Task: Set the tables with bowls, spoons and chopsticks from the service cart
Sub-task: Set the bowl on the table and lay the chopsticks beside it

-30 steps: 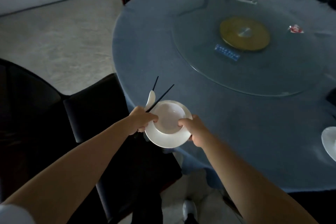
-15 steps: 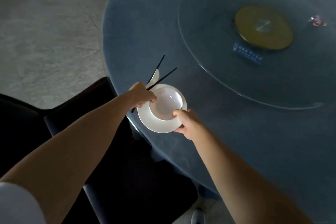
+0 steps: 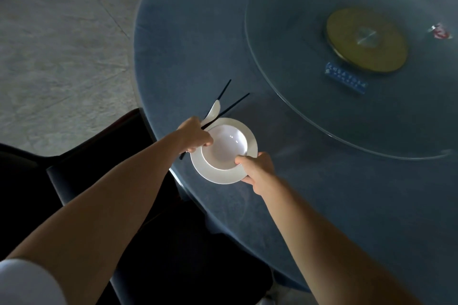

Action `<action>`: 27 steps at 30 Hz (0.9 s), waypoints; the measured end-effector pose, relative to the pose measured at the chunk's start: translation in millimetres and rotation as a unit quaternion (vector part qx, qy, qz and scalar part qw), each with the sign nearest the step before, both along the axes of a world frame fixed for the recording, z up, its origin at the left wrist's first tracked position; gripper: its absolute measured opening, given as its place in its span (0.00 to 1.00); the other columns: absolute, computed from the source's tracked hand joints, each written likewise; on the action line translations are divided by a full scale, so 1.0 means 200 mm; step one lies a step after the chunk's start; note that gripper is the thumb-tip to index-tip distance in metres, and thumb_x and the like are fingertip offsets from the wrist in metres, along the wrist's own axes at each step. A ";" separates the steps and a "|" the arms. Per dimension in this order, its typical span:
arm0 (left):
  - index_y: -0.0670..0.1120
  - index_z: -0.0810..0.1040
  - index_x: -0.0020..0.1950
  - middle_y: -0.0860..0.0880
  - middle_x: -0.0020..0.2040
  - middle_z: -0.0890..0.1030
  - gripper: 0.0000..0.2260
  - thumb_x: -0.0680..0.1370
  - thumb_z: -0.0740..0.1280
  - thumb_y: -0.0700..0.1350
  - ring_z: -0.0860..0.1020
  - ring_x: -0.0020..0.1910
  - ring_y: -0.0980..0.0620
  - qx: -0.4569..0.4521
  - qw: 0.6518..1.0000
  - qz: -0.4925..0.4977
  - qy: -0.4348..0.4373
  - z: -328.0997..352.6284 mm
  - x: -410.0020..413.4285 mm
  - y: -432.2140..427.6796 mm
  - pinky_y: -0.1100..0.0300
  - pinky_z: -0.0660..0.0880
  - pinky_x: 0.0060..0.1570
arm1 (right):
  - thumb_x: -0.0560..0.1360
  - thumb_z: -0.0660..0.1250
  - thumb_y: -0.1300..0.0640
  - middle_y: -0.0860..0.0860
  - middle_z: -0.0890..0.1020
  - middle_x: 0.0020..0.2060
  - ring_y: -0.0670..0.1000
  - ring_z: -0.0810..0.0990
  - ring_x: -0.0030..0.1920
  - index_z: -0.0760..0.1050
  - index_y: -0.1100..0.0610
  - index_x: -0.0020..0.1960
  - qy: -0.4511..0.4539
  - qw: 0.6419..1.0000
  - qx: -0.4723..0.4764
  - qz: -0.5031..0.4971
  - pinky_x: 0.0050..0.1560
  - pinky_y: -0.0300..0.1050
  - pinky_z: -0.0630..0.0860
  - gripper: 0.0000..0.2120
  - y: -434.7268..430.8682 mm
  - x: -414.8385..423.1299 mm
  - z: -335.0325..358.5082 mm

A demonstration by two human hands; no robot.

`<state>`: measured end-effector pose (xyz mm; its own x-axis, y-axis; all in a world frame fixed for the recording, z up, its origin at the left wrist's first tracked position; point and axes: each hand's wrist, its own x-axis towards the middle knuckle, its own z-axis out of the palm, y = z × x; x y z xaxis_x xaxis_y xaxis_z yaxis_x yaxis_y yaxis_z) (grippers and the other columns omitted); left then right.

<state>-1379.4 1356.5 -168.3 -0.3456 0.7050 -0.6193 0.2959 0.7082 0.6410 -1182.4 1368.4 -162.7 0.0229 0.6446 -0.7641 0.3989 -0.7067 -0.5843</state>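
While your left hand (image 3: 195, 137) curls around the thin black chopsticks (image 3: 235, 104) and the white ceramic spoon (image 3: 214, 110), its fingertips meet the left rim of the small white ceramic bowl (image 3: 224, 147). That bowl sits in the wide white round plate (image 3: 220, 176), over the near edge of the round blue-clothed tabletop (image 3: 198, 44); whether the plate touches the cloth cannot be told. Your right hand (image 3: 257, 171) pinches the plate's right rim, thumb on the bowl's edge. Chopstick tips and spoon point away from you. Farther in lies the clear glass turntable (image 3: 297, 82) with its gold round hub (image 3: 366, 39).
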 end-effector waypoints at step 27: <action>0.47 0.76 0.39 0.50 0.34 0.76 0.20 0.76 0.62 0.62 0.75 0.33 0.49 0.099 0.984 0.029 0.145 0.31 0.17 -0.21 0.59 0.66 0.29 | 0.74 0.66 0.42 0.58 0.79 0.58 0.59 0.76 0.61 0.75 0.60 0.62 -0.177 0.957 0.193 0.128 0.63 0.51 0.72 0.25 -0.03 0.10 0.35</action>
